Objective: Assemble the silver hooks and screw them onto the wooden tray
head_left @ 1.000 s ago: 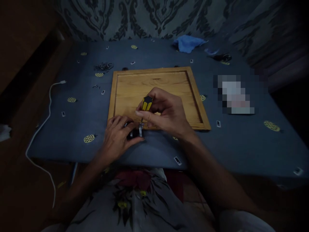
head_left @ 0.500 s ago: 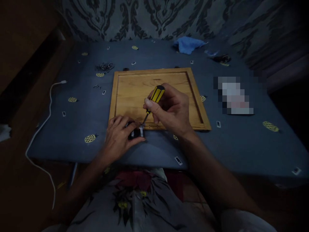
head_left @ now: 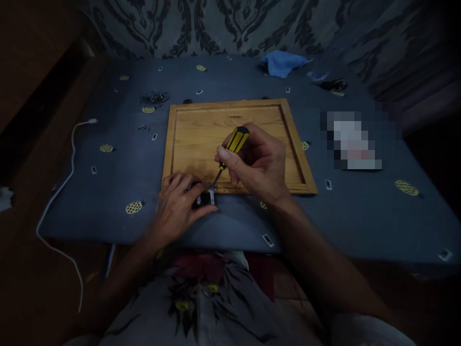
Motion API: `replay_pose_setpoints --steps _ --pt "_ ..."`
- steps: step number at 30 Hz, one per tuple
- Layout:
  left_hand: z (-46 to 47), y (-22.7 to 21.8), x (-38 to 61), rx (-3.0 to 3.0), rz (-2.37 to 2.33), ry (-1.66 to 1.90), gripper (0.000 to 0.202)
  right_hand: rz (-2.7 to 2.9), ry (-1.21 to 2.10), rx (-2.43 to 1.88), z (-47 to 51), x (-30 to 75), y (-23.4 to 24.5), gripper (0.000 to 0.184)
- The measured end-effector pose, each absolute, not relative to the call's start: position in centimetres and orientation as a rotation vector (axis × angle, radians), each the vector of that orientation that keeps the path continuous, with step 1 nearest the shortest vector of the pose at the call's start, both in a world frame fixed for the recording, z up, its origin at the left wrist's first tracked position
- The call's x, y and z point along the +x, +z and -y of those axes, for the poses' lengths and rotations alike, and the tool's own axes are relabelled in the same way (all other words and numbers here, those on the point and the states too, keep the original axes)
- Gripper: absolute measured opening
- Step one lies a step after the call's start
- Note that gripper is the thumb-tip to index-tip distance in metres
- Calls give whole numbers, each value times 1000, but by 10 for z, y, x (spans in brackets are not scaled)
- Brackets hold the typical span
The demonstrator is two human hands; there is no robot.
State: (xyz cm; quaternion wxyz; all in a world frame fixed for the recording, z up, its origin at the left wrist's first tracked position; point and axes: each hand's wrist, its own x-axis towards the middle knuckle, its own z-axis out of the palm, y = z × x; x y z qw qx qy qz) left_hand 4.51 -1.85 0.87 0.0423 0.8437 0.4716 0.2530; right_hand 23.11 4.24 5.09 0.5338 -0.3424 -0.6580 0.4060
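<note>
A framed wooden panel (head_left: 201, 139) lies flat in front of me, with a row of small holes along its near edge. My left hand (head_left: 178, 202) rests over that edge at the left, with fingers and thumb around a small black and silver metal fitting (head_left: 212, 196). The fingers partly hide the fitting, so its exact kind is unclear. My right hand (head_left: 261, 163) grips a yellow and black screwdriver (head_left: 236, 140) by its handle, over the panel. The shaft slants down to the left, and its tip meets the fitting near the panel's edge.
Several loose screws (head_left: 144, 128) lie left of the panel, below a dark tangled pile of small parts (head_left: 155, 98). A blue cloth (head_left: 283, 63) sits at the back. To the right is a blurred pale object (head_left: 353, 142). A white cable (head_left: 73, 158) runs down the left side.
The view has shifted very slightly. Both hands keep their grips, and the screwdriver tip stays at the fitting, with barely any visible movement.
</note>
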Motion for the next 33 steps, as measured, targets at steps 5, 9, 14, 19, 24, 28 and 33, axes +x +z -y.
replay_pose_setpoints --steps 5,9,14,19,24,28,33 --pt "18 8 45 2601 -1427 802 46 1574 965 -812 -42 231 50 36" --pt "18 8 45 2599 -1432 815 46 1583 991 -784 -42 232 51 34" --pt "19 9 46 2599 -1428 810 45 1605 1146 -698 -42 239 56 30" --pt "18 9 45 2589 -1420 791 44 1624 1191 -701 -44 244 59 28" --pt "18 7 44 2606 -1435 767 45 1611 1144 -750 -45 242 57 31" --pt "17 7 45 2624 -1433 779 45 1545 1109 -808 -43 238 53 36" --pt "17 10 46 2630 -1442 763 44 1522 1137 -805 -41 238 57 29"
